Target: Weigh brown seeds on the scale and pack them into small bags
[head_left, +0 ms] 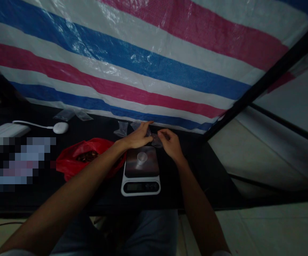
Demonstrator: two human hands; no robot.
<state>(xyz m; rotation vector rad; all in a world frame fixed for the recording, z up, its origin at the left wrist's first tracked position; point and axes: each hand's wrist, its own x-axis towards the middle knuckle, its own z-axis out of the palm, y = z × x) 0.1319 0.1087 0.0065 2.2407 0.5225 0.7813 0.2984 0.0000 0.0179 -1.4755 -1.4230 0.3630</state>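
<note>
A small clear plastic bag [157, 142] with something dark in it lies just behind the scale, and my right hand [170, 144] pinches its right side. My left hand [139, 137] is open beside it, fingers stretched out and the thumb pointing at the bag; whether the thumb touches it I cannot tell. Below both hands is a white kitchen scale [141, 191] with a metal plate, bearing a small clear plastic cup [142, 158]. A red plastic bag [71, 156] of small brown pieces [87, 156] stands open to the left, partly hidden by my left forearm.
More clear bags [121, 128] lie along the striped plastic sheet [132, 81] at the back, others [65, 114] farther left. At left are a white round device [60, 127] with a cable and a white box-like object [6, 131]. A black frame bar [250, 90] slants up at right.
</note>
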